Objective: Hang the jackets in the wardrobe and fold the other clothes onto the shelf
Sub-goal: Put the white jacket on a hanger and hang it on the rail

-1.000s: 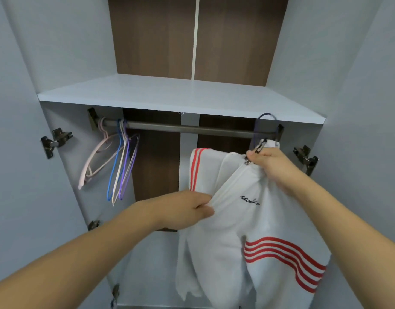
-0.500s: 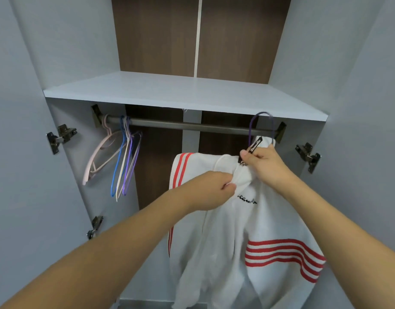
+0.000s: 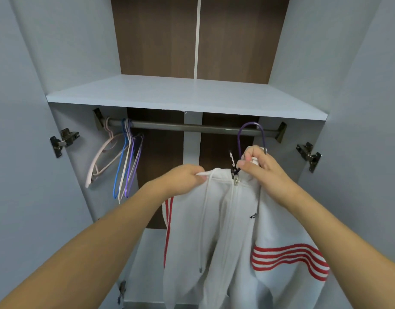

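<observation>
A white zip jacket [image 3: 227, 221] with red stripes hangs on a purple hanger [image 3: 251, 133], whose hook is over the wardrobe rail [image 3: 187, 127] at its right end. My left hand [image 3: 180, 180] pinches the jacket's left collar edge beside the drawstring. My right hand [image 3: 262, 168] grips the right collar edge at the top, next to the zip pull. The hanger's shoulders are hidden inside the jacket.
Several bare hangers [image 3: 122, 159], pink, blue, white and purple, hang at the rail's left end. A pale shelf [image 3: 185, 97] sits just above the rail. Wardrobe side walls close in on both sides, with door hinges [image 3: 63, 139] left and right.
My left hand has risen from the jacket's front up to the left collar edge. The jacket's front now hangs straighter, with the zip upright. My right hand stays at the collar.
</observation>
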`<state>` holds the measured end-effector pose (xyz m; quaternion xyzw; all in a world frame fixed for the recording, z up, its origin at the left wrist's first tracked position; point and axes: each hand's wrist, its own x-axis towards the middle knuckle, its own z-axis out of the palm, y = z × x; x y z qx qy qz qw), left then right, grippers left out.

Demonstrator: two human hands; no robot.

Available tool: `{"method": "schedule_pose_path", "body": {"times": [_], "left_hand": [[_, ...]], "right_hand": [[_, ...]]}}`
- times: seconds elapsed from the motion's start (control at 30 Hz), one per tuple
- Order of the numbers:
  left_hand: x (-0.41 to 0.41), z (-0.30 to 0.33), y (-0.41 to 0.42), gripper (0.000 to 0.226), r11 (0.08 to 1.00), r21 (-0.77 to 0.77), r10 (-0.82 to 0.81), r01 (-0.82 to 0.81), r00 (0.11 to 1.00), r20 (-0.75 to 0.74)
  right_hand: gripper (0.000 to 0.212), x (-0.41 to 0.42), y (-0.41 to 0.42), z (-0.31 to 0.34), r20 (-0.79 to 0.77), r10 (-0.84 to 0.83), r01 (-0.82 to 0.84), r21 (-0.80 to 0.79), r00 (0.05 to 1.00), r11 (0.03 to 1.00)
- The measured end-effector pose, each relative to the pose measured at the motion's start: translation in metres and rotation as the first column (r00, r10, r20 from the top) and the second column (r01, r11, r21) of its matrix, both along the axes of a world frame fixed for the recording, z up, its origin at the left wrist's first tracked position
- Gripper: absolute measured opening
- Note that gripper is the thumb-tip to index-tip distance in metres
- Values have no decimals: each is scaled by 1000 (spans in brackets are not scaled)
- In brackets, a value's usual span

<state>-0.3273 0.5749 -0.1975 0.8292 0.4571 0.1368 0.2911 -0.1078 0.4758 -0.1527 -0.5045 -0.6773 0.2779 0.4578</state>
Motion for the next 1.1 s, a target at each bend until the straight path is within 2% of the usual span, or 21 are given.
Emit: {"method": "schedule_pose_path", "body": {"times": [0.07,0.1,0.13,0.2,0.27,0.3,0.37,0.43,0.5,0.53,0.6,0.67,0.77,0.83,0.9,1.0,1.1], "left_hand": [[-3,-2,-4,23,1000,24,-18,17,999,40],[-3,0,-6,22,997,81,-17,13,999,44],[-4,2,-7,20,986,166,1,-9,999,50],[-5,11,-11,13,926,367,62,-83,996,71],[-9,22,-14,9,858,497,79,-129,990,120],[-11,27,-15,9,856,500,75,-135,988,137],[-11,34,-18,12,920,383,67,-90,995,74],[-12,38,-21,20,984,177,11,8,994,-108],[-19,33,-25,29,998,-3,-59,60,973,-222],[-23,28,-27,32,996,-56,-74,63,972,-221],[-32,15,-31,33,994,-106,-29,16,992,-122],[-35,3,-31,35,991,-111,75,-73,997,9],[-27,-8,-24,36,979,-109,186,-174,976,113],[-17,-12,-16,34,968,-124,234,-216,961,150],[-3,-15,-2,29,952,-181,280,-248,942,183],[25,-21,20,22,935,-229,317,-270,927,200],[56,-30,41,30,923,-212,362,-320,910,203]], "right_hand": [[20,8,1,-7,14,-32,32,-33,999,999],[25,15,1,-10,67,-56,59,-48,996,997],[35,21,2,-11,168,-96,104,-40,981,994],[63,33,1,-12,400,-209,221,15,893,975],[86,43,1,-13,468,-301,325,31,831,945],[89,46,2,-13,447,-318,350,12,836,937],[72,45,7,-18,359,-291,325,-35,887,945],[53,35,16,-28,303,-228,258,-62,925,964],[49,24,25,-40,328,-143,186,-104,934,977],[50,20,30,-47,350,-104,161,-138,931,977],[63,15,43,-57,363,-68,150,-203,929,968],[81,9,57,-61,344,-100,181,-212,933,960],[90,1,86,-63,284,-188,250,-200,940,947],[82,-2,106,-61,298,-221,290,-210,929,934],[66,0,128,-60,286,-225,299,-250,931,921],[36,8,156,-60,202,-190,240,-268,961,933],[24,17,176,-59,78,-201,216,-315,976,924]]}}
